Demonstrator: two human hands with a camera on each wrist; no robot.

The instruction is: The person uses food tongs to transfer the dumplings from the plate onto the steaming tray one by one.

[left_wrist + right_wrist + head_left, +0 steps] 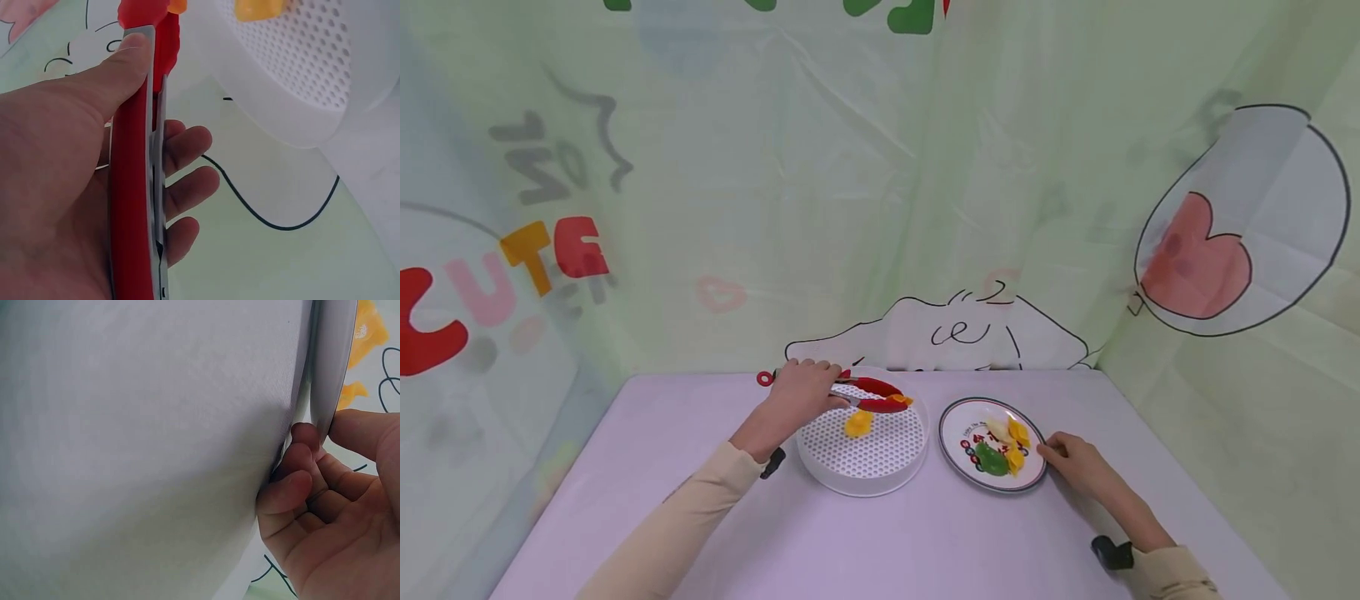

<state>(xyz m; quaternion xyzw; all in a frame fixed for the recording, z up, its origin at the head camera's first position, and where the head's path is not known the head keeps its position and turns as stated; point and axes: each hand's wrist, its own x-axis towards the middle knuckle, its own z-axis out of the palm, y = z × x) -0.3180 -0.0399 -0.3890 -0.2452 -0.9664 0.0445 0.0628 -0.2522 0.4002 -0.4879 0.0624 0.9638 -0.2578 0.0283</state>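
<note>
In the head view my left hand grips red-and-metal tongs over a round white steamer basket with a perforated floor. An orange-yellow piece sits between the tong tips. Inside the basket lies a yellow dumpling-like piece. The left wrist view shows the thumb along one arm of the tongs, fingers curled round the other. My right hand pinches the right rim of a white plate, thumb on top, fingers underneath. On it lie a green piece, a whitish piece and yellow pieces.
Basket and plate stand side by side on a pale lilac table, near its back edge. A pale green printed curtain hangs behind and along both sides. Dark straps with small devices are on both wrists.
</note>
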